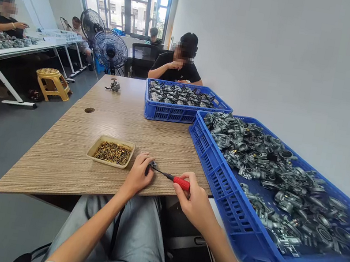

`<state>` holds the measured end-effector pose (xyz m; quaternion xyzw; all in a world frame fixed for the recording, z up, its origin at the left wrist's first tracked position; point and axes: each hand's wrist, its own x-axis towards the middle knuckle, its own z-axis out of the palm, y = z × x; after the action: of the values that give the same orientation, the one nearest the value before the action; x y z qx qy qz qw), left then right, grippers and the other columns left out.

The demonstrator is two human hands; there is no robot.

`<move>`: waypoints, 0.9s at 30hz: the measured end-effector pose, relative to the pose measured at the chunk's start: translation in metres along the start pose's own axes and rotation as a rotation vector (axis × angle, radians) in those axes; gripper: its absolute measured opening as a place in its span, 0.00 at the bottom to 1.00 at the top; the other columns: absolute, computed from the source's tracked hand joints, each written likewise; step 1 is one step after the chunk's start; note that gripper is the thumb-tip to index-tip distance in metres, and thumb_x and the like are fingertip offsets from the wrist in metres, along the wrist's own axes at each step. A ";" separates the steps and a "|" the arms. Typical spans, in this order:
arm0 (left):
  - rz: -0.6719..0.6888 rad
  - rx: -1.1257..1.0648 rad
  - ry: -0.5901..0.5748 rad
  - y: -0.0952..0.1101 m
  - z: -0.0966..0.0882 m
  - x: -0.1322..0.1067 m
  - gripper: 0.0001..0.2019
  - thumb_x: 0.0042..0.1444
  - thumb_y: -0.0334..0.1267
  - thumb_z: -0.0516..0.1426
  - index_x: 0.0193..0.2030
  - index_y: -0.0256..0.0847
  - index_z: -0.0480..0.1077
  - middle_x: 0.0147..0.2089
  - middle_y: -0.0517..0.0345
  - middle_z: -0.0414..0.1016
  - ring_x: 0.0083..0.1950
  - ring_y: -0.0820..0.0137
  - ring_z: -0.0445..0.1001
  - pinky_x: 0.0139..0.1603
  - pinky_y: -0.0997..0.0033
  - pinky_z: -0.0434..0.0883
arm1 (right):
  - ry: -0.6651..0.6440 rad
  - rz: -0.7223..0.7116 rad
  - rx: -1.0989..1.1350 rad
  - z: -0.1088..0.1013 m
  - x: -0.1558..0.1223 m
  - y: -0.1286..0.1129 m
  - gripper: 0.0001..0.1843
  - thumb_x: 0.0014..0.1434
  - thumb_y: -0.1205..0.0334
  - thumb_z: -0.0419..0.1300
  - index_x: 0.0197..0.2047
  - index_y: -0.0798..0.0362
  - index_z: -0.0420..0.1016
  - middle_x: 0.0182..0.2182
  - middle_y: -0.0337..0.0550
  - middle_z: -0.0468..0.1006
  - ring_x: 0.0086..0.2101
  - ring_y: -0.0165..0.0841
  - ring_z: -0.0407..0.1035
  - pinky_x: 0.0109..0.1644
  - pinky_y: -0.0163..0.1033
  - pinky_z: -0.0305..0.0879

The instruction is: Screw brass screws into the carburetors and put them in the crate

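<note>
My left hand (140,173) is closed around a small metal casting (153,164) on the wooden table (54,169); most of the part is hidden by my fingers. In my right hand (193,197) is a screwdriver (181,182) with a red handle and a dark shaft. Its shaft points left, and the tip meets the metal casting at my left fingers. Just left of my left hand stands a cream tray (108,163) full of small brass-coloured pieces.
To the right, a large blue crate (221,174) holds many grey metal castings (258,151). Behind it, another blue crate (167,113) holds similar parts in rows. A lone metal part (114,86) lies at the table's far left. A person (181,63) sits across; fans (110,50) stand beyond.
</note>
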<state>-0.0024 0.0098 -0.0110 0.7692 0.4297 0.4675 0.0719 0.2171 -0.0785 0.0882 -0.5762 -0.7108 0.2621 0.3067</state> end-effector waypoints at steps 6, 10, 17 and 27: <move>0.002 -0.002 0.001 -0.001 0.001 0.000 0.24 0.57 0.23 0.55 0.60 0.43 0.69 0.56 0.49 0.72 0.68 0.57 0.65 0.70 0.47 0.67 | -0.022 -0.019 0.020 0.000 -0.001 -0.001 0.09 0.69 0.54 0.53 0.50 0.46 0.59 0.25 0.33 0.73 0.25 0.37 0.71 0.33 0.37 0.61; -0.005 -0.005 0.000 0.000 0.000 0.000 0.24 0.57 0.23 0.54 0.59 0.43 0.69 0.56 0.49 0.72 0.67 0.57 0.65 0.69 0.47 0.67 | 0.034 0.035 -0.031 0.001 0.001 0.003 0.11 0.69 0.50 0.53 0.47 0.46 0.60 0.28 0.37 0.77 0.29 0.39 0.74 0.35 0.38 0.62; -0.002 -0.006 0.002 0.000 0.001 0.000 0.24 0.57 0.23 0.54 0.59 0.43 0.69 0.56 0.49 0.72 0.67 0.57 0.65 0.69 0.46 0.67 | -0.014 -0.022 0.004 0.001 -0.001 0.000 0.12 0.69 0.53 0.52 0.52 0.47 0.59 0.25 0.33 0.73 0.25 0.37 0.71 0.33 0.38 0.61; -0.013 0.001 -0.007 -0.001 0.001 0.000 0.24 0.57 0.23 0.54 0.60 0.43 0.69 0.55 0.48 0.72 0.67 0.57 0.66 0.69 0.47 0.67 | 0.001 0.024 -0.022 0.000 0.000 0.002 0.10 0.70 0.51 0.52 0.48 0.46 0.59 0.29 0.37 0.77 0.28 0.39 0.74 0.33 0.38 0.62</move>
<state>-0.0026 0.0104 -0.0120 0.7679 0.4348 0.4642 0.0762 0.2185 -0.0777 0.0865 -0.5881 -0.7065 0.2577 0.2976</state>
